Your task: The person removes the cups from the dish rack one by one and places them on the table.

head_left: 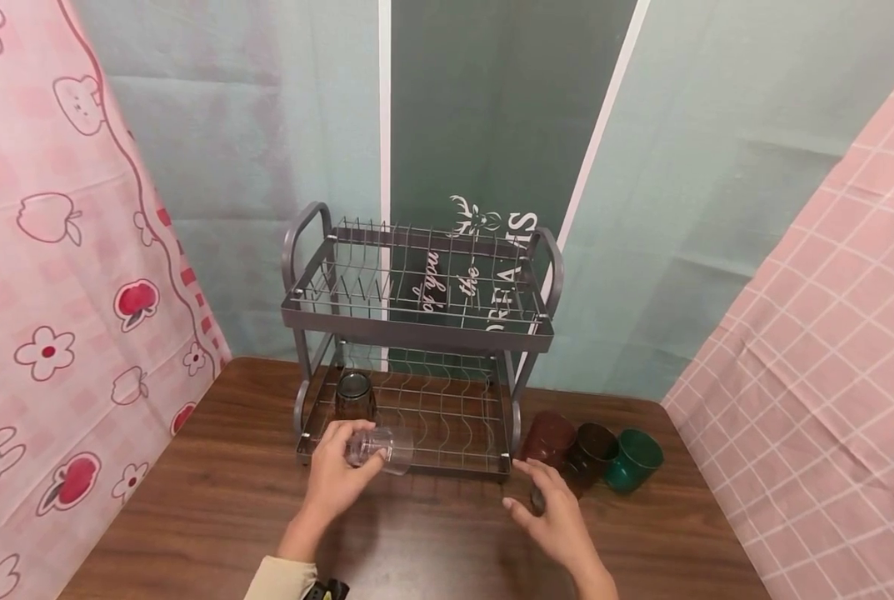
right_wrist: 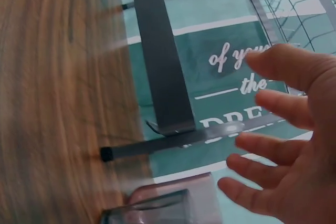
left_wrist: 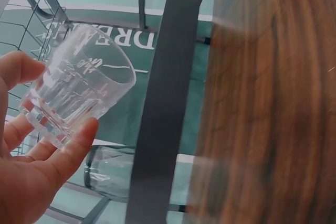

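Observation:
My left hand (head_left: 336, 473) holds a small clear glass (head_left: 396, 451) tilted on its side, by its base end, in front of the lower tier of a grey two-tier dish rack (head_left: 417, 333). In the left wrist view the fingertips and thumb pinch this glass (left_wrist: 86, 85). A grey tinted glass (head_left: 354, 398) stands upside down on the lower tier's left end. Off the rack's front right corner, my right hand (head_left: 555, 521) has its fingers spread with nothing in them. It is nearest to a red glass (head_left: 550, 437) and a dark brown glass (head_left: 592, 454).
A teal glass (head_left: 634, 461) stands at the right end of the row on the wooden table (head_left: 432, 542). Something dark shows partly behind my right hand. The upper tier has wire plate slots and raised side handles. Cloth curtains (head_left: 716, 167) surround the table's back and sides.

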`<state>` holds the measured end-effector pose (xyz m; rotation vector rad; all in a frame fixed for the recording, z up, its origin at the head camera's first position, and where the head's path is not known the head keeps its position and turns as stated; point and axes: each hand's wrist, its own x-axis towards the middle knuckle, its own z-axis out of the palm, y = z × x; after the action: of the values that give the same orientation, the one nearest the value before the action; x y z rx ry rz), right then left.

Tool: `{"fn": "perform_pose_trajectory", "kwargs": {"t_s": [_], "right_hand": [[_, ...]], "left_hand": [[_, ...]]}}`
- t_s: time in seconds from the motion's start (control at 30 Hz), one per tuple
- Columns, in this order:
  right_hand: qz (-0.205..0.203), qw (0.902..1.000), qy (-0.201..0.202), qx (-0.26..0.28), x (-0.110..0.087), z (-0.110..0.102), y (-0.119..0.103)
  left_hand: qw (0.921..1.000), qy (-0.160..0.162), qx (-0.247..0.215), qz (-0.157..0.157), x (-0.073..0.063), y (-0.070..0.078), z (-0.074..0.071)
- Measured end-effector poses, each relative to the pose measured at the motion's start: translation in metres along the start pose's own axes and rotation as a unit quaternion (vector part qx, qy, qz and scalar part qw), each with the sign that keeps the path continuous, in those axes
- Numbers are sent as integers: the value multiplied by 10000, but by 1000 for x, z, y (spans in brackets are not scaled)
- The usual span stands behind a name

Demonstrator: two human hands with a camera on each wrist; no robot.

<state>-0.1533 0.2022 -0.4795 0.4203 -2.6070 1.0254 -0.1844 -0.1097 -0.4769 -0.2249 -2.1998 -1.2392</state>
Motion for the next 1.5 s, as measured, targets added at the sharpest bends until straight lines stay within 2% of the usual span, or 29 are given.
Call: {"fn": "perform_pose_trajectory", "kwargs": {"t_s": [0.1, 0.27, 0.4, 0.5, 0.7, 0.8, 1.03, 1.37, 1.5], "right_hand": [[-309, 9987, 314, 249, -1, 8, 2], [-257, 9955, 427, 809, -2, 18, 0], [-172, 9907, 433, 1281, -2, 25, -1], [-127, 9843, 412, 1709, -2, 30, -2], [-182, 9674, 261, 2513, -2, 37, -3], [-209, 9576, 79, 2872, -1, 39, -5], [-332, 9304, -328, 3636, 2, 44, -11], [-175, 9107, -577, 4086, 7, 55, -18], [-246, 9017, -601, 4274, 12, 59, -22]], "left_hand": [[9997, -68, -170, -173, -5, -1, 3], [9959, -300, -569, -638, -11, 0, 9], [9863, -485, -1124, -1109, -15, 4, 13], [9772, -562, -1567, -1318, -18, 9, 16], [9668, -567, -2255, -1065, -19, 32, 14], [9612, -637, -2443, -1112, -19, 39, 15], [9561, -818, -2513, -1263, -23, 43, 24], [9383, -1098, -2949, -1438, -28, 47, 35], [9276, -1241, -3226, -1415, -28, 50, 38]]}}
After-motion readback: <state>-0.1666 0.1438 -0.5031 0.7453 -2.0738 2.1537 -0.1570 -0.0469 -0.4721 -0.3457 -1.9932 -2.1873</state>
